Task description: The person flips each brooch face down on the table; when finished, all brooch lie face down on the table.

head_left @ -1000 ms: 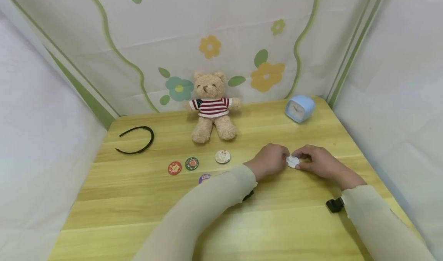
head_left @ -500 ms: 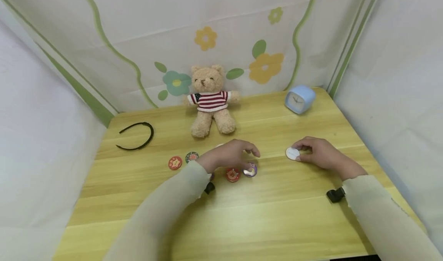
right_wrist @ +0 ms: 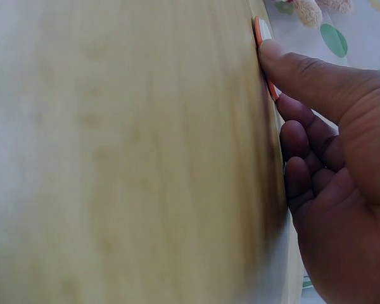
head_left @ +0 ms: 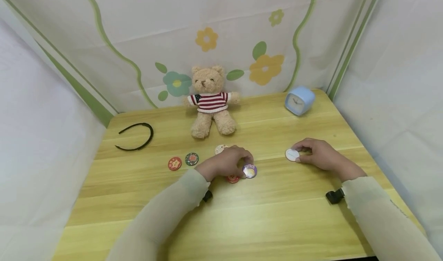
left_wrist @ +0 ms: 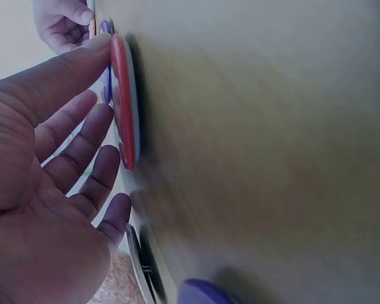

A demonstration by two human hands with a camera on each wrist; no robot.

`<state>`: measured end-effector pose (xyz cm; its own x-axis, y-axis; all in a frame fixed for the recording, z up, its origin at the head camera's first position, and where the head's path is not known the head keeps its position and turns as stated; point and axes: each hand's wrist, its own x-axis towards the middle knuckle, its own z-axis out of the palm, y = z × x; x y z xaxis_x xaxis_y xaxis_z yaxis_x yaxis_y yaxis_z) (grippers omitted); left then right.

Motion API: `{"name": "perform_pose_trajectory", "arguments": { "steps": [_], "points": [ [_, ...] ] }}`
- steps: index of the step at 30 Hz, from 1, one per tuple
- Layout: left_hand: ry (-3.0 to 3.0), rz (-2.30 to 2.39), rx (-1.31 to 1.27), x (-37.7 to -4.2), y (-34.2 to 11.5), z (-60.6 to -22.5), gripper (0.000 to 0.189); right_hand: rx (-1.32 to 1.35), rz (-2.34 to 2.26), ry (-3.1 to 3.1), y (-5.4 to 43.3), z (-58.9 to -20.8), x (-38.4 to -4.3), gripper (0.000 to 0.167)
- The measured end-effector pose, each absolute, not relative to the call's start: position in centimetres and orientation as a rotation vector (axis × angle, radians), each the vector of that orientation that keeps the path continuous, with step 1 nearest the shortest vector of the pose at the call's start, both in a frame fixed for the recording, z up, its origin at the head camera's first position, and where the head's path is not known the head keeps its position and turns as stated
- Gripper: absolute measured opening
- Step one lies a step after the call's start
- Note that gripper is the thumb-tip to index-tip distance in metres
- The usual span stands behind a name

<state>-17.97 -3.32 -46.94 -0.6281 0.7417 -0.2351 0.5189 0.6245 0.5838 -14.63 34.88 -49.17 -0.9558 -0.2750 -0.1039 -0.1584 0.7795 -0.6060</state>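
My left hand (head_left: 228,161) pinches the purple pin badge (head_left: 250,171) by its edge between thumb and fingertips, while the badge lies on the wooden table. Under that hand, a red pin badge (head_left: 233,179) is partly covered, and a cream one (head_left: 220,149) peeks out behind the knuckles. The red badge (left_wrist: 123,101) stands large and close in the left wrist view. Farther right, my right hand (head_left: 320,158) holds a white round badge (head_left: 292,155) by its edge between thumb and index finger. An orange rim shows on this badge (right_wrist: 266,57) in the right wrist view.
A red badge (head_left: 174,163) and a green badge (head_left: 192,159) lie to the left. A black headband (head_left: 150,134) is at the far left. A teddy bear (head_left: 212,102) sits at the back against the flowered cloth, with a blue clock (head_left: 299,101) at the back right.
My left hand has let go of the white badge, moved left, and closed its fingers on the purple badge. My right hand keeps its hold on the white badge.
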Motion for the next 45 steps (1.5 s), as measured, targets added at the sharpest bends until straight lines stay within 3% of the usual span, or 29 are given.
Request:
{"name": "perform_pose_trajectory", "arguments": {
  "steps": [16,29,38,45],
  "points": [
    [2.461,0.443,1.130,-19.4,1.2,-47.5,0.044,-0.342,-0.981,2.758,34.8,-50.1,-14.1,0.041],
    [2.556,0.495,1.004,-20.0,4.8,-47.8,0.040,-0.363,-0.968,2.773,34.4,-49.5,-14.5,0.043],
    [2.559,0.545,1.012,-19.9,4.8,-47.6,0.040,-0.667,-0.937,2.811,30.2,-48.2,-14.9,0.033],
    [2.566,0.581,1.036,-19.6,4.7,-47.4,0.032,-0.737,-0.933,2.811,28.6,-49.2,-15.4,0.028]
  ]
}}
